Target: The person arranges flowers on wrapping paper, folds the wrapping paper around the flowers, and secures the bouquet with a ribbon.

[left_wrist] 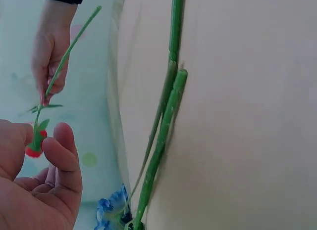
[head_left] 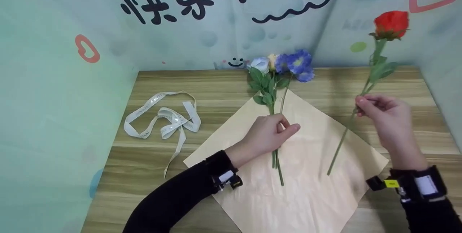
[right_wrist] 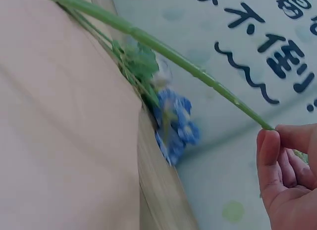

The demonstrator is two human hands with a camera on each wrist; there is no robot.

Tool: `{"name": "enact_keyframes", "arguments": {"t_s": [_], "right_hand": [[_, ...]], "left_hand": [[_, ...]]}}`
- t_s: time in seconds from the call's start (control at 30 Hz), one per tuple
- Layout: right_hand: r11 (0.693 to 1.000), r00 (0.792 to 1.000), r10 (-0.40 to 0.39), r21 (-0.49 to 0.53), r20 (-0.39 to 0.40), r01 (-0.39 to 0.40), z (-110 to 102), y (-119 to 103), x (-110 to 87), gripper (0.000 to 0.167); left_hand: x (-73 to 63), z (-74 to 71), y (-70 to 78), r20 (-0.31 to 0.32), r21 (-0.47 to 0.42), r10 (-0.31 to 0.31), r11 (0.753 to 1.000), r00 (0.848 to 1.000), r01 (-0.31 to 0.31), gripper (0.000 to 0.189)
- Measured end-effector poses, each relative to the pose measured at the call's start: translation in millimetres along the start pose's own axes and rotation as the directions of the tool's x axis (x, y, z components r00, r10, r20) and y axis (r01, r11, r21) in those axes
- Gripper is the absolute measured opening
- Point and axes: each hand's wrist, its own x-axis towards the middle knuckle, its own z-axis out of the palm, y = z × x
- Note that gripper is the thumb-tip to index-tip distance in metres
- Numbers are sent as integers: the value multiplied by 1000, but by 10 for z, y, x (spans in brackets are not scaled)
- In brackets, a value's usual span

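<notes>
A wood-grain worktop carries one sheet of peach wrapping paper, laid cornerwise, seemingly to give long stems its full diagonal. Over its right side, one red rose is pinched mid-stem in the right hand's grip, likely to spare the bloom. One printed white ribbon lies left, apparently set aside. The left hand's grip is loose, empty, above three flowers: one pale-blue rose, one peach bloom, one blue-violet spray.

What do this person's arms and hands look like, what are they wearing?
The left hand and right hand are ungloved, with black sleeves and black wrist straps bearing white rectangular patches and small black devices; the right side also carries a yellow label.
</notes>
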Motion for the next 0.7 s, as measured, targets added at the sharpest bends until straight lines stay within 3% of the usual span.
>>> {"name": "enact_keyframes", "arguments": {"t_s": [0.2,0.33,0.5,0.7], "right_hand": [[988,996,16,-157,85,-2,646,89,-75,3],[961,988,26,-274,150,17,961,200,-90,13],[947,984,37,-321,176,21,1187,325,-70,16],[916,985,57,-401,163,13,1299,470,-31,22]], "left_hand": [[-29,117,138,41,-87,73,994,997,-69,31],[-36,157,146,38,-151,72,986,997,-66,21],[-19,152,110,5,-212,13,977,1000,-12,17],[8,145,16,-48,-160,-33,987,998,25,13]]}}
